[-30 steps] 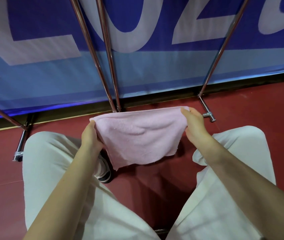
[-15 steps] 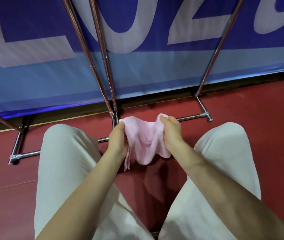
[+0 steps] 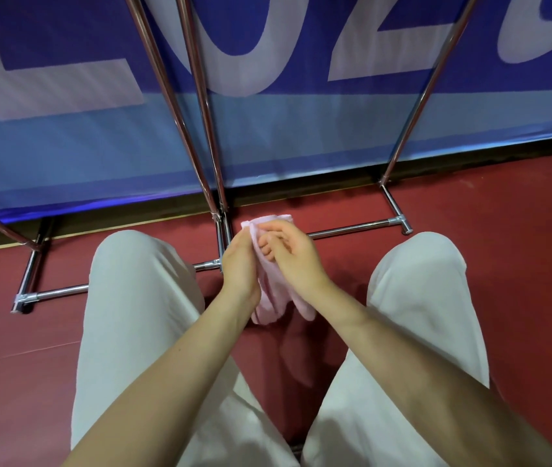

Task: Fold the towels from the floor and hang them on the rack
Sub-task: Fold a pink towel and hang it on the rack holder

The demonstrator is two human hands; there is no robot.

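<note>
Underfoot, red floor [image 3: 503, 264], blue banner [image 3: 301, 136].

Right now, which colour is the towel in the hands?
Pale pink towel, plain, seen in the head view.

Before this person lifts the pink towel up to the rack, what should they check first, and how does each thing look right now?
1. Both hands hold the towel: ok. The left hand and right hand meet around the pink towel.
2. Towel off the floor: ok, its lower end hangs between the knees.
3. Fold neat, edges aligned: cannot tell; the hands cover most of it.
4. Rack within reach: ok, its chrome poles rise just ahead.
5. Free hanging bar: cannot tell; only poles and base bars show.
</note>
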